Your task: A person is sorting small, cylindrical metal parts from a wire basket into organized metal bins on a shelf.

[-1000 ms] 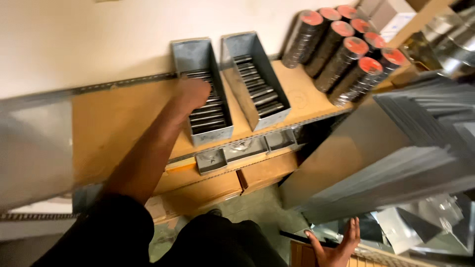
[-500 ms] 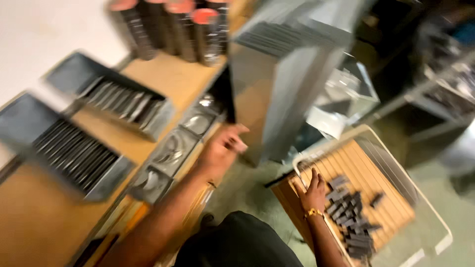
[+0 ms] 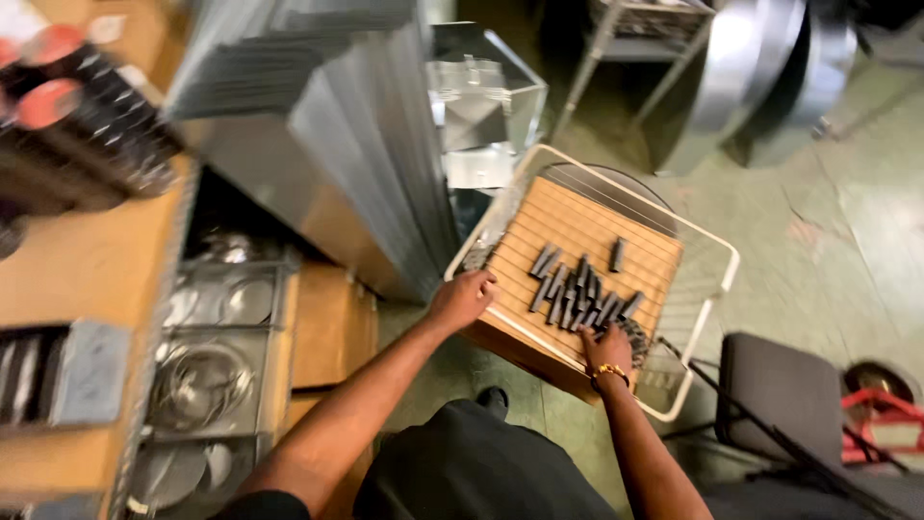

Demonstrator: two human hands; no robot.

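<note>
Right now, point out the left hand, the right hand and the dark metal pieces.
left hand (image 3: 463, 298), head view, back of the hand.
right hand (image 3: 609, 349), head view, back of the hand.
dark metal pieces (image 3: 577, 289), head view, middle of the cluster.

The floor (image 3: 847, 231) is greenish concrete, worn and with some cracks. On the left stands a wooden shelf (image 3: 87, 270) (its lower level holds metal trays). A dark chair (image 3: 789, 395) stands at the right, and big sheet-metal ducts (image 3: 751, 67) stand behind.
</note>
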